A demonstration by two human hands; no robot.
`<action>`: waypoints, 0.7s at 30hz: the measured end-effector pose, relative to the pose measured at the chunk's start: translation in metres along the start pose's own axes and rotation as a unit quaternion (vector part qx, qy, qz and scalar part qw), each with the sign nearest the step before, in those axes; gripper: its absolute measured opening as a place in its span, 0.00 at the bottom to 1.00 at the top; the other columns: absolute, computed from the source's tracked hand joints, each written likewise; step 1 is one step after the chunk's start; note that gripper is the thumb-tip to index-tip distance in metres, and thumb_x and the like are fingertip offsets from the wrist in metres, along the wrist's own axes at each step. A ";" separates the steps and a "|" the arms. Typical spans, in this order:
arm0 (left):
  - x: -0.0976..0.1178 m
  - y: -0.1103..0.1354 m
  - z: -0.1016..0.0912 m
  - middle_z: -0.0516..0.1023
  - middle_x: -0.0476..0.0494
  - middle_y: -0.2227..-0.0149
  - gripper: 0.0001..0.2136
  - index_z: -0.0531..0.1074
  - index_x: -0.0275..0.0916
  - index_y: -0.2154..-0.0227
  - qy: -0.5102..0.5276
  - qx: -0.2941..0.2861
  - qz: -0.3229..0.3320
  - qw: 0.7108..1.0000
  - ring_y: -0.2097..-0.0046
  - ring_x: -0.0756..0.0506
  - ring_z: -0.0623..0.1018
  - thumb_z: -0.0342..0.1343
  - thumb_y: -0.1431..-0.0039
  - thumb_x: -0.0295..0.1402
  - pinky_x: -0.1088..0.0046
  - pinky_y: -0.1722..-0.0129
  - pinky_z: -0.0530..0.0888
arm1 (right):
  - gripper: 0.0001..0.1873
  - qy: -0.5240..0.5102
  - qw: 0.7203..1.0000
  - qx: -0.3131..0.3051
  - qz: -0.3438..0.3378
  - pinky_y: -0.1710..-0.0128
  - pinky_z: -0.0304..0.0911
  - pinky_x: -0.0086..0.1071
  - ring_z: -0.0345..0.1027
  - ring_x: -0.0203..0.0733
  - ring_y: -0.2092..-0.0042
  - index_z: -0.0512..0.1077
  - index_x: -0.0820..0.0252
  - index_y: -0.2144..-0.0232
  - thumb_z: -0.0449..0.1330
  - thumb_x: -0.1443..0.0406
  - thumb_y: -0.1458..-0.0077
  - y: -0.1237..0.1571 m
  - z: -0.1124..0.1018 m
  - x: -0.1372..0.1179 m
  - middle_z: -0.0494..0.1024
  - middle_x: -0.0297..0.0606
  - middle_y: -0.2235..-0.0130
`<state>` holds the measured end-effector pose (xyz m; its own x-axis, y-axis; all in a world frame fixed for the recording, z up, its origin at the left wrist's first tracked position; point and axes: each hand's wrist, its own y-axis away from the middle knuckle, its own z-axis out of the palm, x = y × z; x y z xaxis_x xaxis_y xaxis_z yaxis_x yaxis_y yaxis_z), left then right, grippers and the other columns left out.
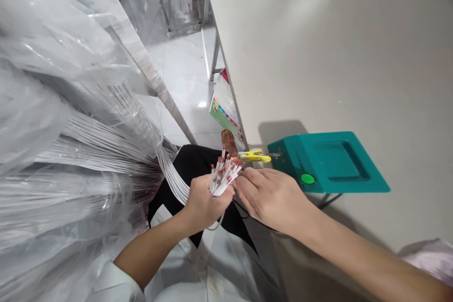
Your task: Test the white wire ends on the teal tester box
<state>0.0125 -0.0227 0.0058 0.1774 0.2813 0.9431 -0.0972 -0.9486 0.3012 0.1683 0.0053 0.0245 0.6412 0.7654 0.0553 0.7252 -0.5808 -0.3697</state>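
Wire bundle (pixel 223 175) clenched in left hand (pixel 203 204), lower centre of frame; tips touched by right hand (pixel 271 196), pinch grip cannot be told. No wire seen at teal machine (pixel 329 163) on worktop (pixel 318 56); whole bundle judged undone

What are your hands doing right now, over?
Left hand fisted around wire bundle, red tips up. Right hand open, fingers touching the tips. Teal machine on table just beyond right hand, yellow clip at its side.
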 end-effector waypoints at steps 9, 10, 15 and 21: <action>0.013 -0.005 -0.003 0.64 0.53 0.85 0.07 0.69 0.35 0.81 0.033 0.031 -0.076 0.996 0.79 0.53 0.65 0.53 0.51 0.31 0.79 0.78 0.63 | 0.12 -0.061 0.998 -0.014 0.016 0.77 0.52 0.32 0.61 0.35 0.78 0.68 0.62 0.77 0.50 0.71 0.44 0.014 -0.006 -0.001 0.70 0.36 0.77; 0.014 -0.005 -0.003 0.64 0.53 0.85 0.07 0.70 0.35 0.79 0.030 0.033 -0.080 0.996 0.79 0.53 0.66 0.53 0.51 0.32 0.79 0.78 0.63 | 0.12 -0.083 0.995 -0.003 0.057 0.78 0.54 0.31 0.63 0.35 0.77 0.68 0.62 0.76 0.50 0.70 0.43 0.014 -0.008 -0.001 0.71 0.37 0.76; 0.016 -0.004 -0.004 0.64 0.54 0.85 0.07 0.69 0.35 0.81 0.032 -0.006 -0.068 0.997 0.80 0.54 0.64 0.54 0.52 0.30 0.79 0.80 0.62 | 0.12 -0.152 0.976 0.006 0.157 0.74 0.62 0.28 0.70 0.37 0.68 0.70 0.64 0.63 0.48 0.64 0.40 0.008 -0.005 -0.002 0.76 0.41 0.65; 0.009 -0.002 -0.001 0.66 0.53 0.84 0.04 0.70 0.36 0.80 0.034 -0.024 -0.061 0.997 0.79 0.53 0.66 0.53 0.53 0.27 0.79 0.79 0.64 | 0.11 -0.089 0.995 0.019 0.034 0.75 0.57 0.30 0.65 0.36 0.73 0.71 0.63 0.72 0.49 0.70 0.43 0.003 0.005 0.000 0.72 0.38 0.75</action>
<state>0.0137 -0.0178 0.0141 0.1232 0.4052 0.9059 -0.1263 -0.8990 0.4193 0.1692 0.0048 0.0183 0.6317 0.7633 -0.1355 0.6689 -0.6250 -0.4024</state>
